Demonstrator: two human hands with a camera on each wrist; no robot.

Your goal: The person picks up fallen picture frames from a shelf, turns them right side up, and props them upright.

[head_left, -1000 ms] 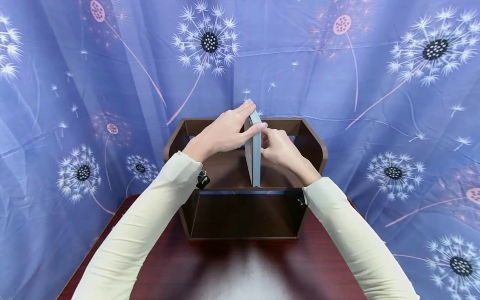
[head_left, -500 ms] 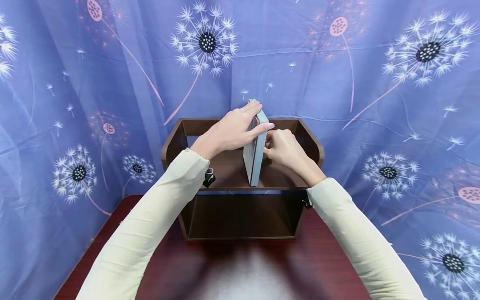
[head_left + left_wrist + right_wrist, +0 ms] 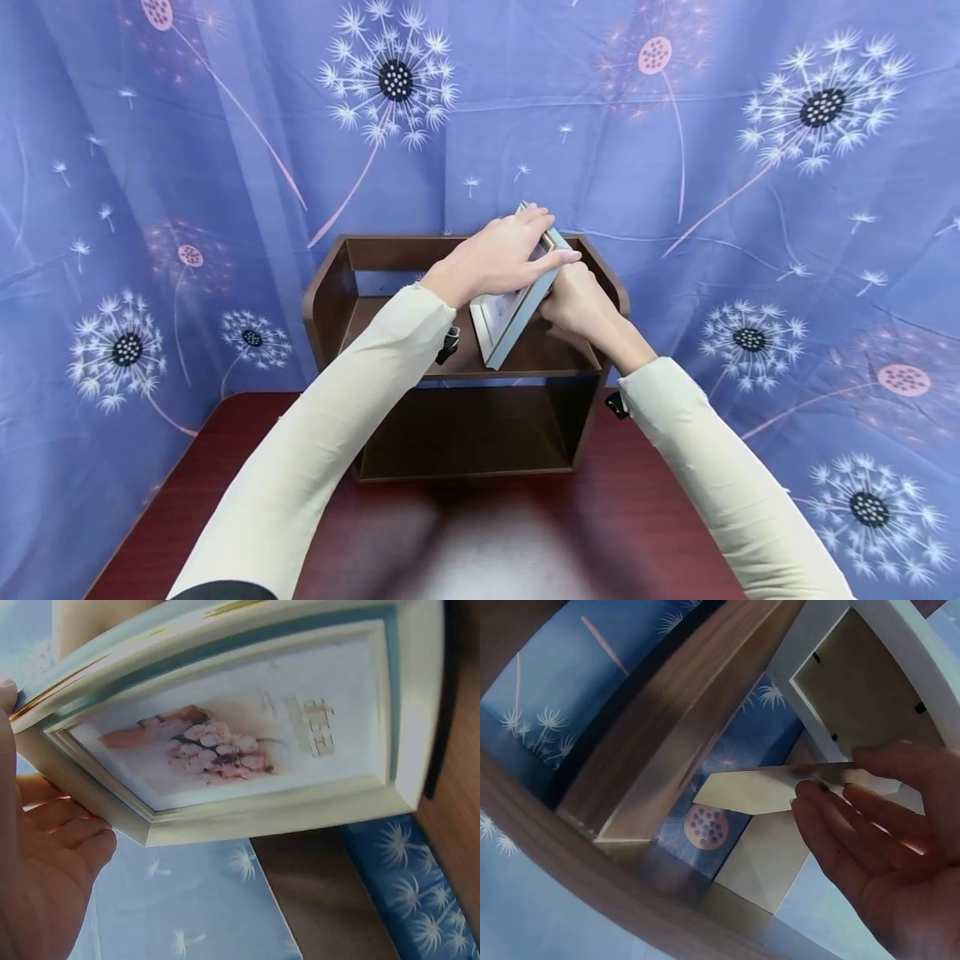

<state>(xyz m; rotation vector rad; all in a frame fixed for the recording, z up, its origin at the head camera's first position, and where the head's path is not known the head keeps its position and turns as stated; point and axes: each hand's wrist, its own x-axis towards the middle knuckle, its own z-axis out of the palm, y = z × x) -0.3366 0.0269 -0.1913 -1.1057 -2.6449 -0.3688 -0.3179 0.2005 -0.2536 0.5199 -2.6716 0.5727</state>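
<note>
A picture frame [image 3: 522, 314] with a pale blue side edge stands tilted on the upper board of a brown shelf [image 3: 405, 248]. My left hand [image 3: 495, 257] grips its top, fingers over the upper edge and thumb across the near side. In the left wrist view, the cream and teal frame [image 3: 409, 712] surrounds a print of pink flowers. Behind it, my right hand [image 3: 581, 307] pinches the flat support leg [image 3: 746, 791], which sticks out from the back, as the right wrist view shows. The back panel [image 3: 870, 682] is brown with small dark clips.
The shelf has raised side walls and a lower compartment [image 3: 465, 429]. It stands on a dark red table [image 3: 240, 421]. A blue curtain [image 3: 525, 50] with dandelion prints hangs behind and at both sides.
The picture frame has gone from nearly upright to leaning right, its printed face turning more into view. Both hands have moved slightly right with it, keeping their hold.
</note>
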